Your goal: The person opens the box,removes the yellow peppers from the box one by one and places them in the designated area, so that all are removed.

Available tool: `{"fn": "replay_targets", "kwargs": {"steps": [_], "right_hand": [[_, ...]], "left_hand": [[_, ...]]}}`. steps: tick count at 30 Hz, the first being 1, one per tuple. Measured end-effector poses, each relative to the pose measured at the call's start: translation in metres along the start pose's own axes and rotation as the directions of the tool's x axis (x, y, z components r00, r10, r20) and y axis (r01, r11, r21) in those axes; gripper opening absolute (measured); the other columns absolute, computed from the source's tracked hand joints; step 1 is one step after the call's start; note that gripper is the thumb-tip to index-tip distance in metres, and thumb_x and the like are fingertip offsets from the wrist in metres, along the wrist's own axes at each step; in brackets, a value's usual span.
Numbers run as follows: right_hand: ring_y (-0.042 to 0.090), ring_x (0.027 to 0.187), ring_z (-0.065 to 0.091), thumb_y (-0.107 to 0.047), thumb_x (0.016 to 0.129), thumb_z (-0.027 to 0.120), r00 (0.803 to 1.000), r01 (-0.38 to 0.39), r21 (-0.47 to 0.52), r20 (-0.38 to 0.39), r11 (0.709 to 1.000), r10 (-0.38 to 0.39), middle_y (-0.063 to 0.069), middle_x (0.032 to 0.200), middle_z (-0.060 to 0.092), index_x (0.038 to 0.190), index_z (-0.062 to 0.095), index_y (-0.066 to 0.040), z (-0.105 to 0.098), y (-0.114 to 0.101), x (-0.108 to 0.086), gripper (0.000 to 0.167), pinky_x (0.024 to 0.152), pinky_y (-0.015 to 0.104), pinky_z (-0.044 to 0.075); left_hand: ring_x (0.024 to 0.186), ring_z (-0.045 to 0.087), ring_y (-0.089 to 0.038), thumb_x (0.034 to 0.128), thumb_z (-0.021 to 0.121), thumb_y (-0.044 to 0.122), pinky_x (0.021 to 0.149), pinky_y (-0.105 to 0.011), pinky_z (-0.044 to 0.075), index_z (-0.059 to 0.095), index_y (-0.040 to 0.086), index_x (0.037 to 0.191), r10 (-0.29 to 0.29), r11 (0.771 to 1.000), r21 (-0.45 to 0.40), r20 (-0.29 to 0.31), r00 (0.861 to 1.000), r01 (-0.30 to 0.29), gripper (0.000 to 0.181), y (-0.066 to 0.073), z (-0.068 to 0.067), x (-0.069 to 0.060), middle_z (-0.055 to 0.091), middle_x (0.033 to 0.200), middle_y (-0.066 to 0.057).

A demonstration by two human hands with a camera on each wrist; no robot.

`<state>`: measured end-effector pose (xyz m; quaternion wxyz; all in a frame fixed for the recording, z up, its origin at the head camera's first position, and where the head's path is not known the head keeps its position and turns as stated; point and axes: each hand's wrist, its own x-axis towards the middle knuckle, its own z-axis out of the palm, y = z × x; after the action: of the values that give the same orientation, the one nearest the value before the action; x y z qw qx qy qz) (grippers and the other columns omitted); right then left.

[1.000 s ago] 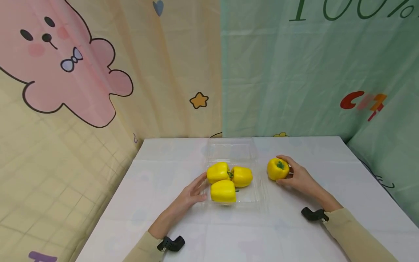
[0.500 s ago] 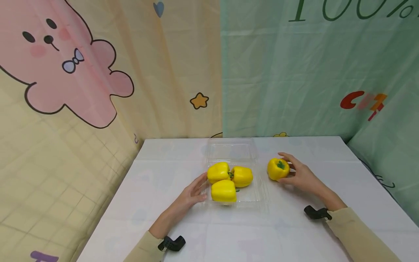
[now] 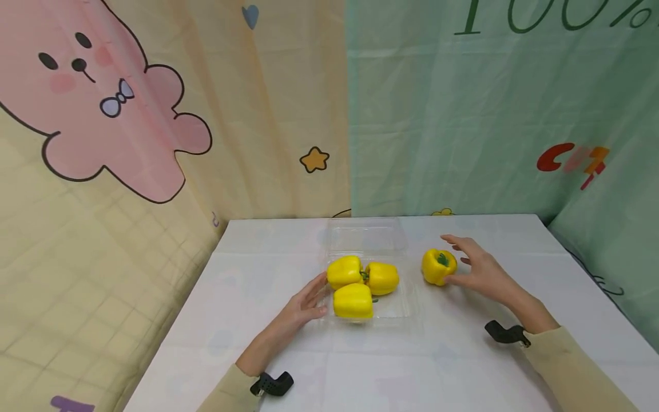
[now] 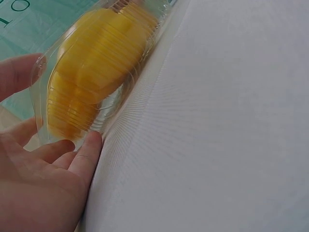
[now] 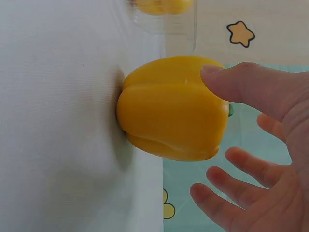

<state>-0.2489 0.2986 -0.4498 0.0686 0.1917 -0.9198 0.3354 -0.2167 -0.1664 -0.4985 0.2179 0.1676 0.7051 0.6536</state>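
A clear plastic clamshell box (image 3: 395,310) stands on the table with its lid (image 3: 366,237) folded back away from me. Three yellow bell peppers lie in it: one at the back left (image 3: 345,272), one at the right (image 3: 383,278) and one in front (image 3: 353,301). My left hand (image 3: 302,304) rests against the box's left side; in the left wrist view its fingers (image 4: 86,157) touch the ribbed wall. Right of the box, another yellow bell pepper (image 5: 169,111) stands upright on the table, green stem up. Beside it my right hand (image 3: 486,273) has spread fingers, the thumb nearest the pepper.
A white cloth covers the table (image 3: 370,366). Printed curtains (image 3: 437,114) hang behind its far edge and along both sides. Each wrist carries a black camera mount, one at the left sleeve (image 3: 273,384) and one at the right (image 3: 504,333).
My right hand has loosened from the single pepper, its fingers opening and drawing back to the right. The pepper stays standing on the table. The left hand keeps its place at the box.
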Motion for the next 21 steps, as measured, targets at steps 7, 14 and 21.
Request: {"fn": "replay_targets", "kwargs": {"steps": [7,14,21], "right_hand": [[0.041,0.129,0.051,-0.006,0.08,0.091,0.99,0.123,-0.104,-0.051,0.987,-0.129,0.021,0.152,0.045,0.16,0.041,-0.014,-0.004,-0.016,0.005,0.094,0.099,0.069,0.053],[0.042,0.129,0.053,-0.01,0.08,0.092,0.986,0.156,-0.151,-0.043,0.976,-0.164,0.02,0.153,0.045,0.157,0.045,-0.015,-0.009,-0.028,0.015,0.091,0.096,0.068,0.054],[0.042,0.136,0.048,-0.013,0.083,0.091,0.985,0.169,-0.145,-0.015,0.975,-0.173,0.019,0.156,0.044,0.155,0.047,-0.013,-0.006,-0.041,0.023,0.084,0.101,0.069,0.052]], "left_hand": [[0.164,0.021,-0.026,0.1053,0.06,0.018,0.13,-0.057,0.025,0.022,0.036,0.168,0.002,1.0,0.007,-0.009,1.0,-0.002,0.075,-0.002,0.001,-0.001,0.017,0.177,0.007],[0.164,0.02,-0.028,0.105,0.06,0.016,0.13,-0.056,0.026,0.02,0.032,0.169,0.002,1.0,0.005,-0.004,1.0,-0.002,0.077,-0.001,0.001,0.0,0.016,0.178,0.004],[0.164,0.02,-0.028,0.1052,0.059,0.015,0.13,-0.056,0.025,0.02,0.032,0.169,0.002,1.0,0.006,-0.005,1.0,-0.002,0.077,-0.001,0.001,-0.001,0.016,0.178,0.005]]}}
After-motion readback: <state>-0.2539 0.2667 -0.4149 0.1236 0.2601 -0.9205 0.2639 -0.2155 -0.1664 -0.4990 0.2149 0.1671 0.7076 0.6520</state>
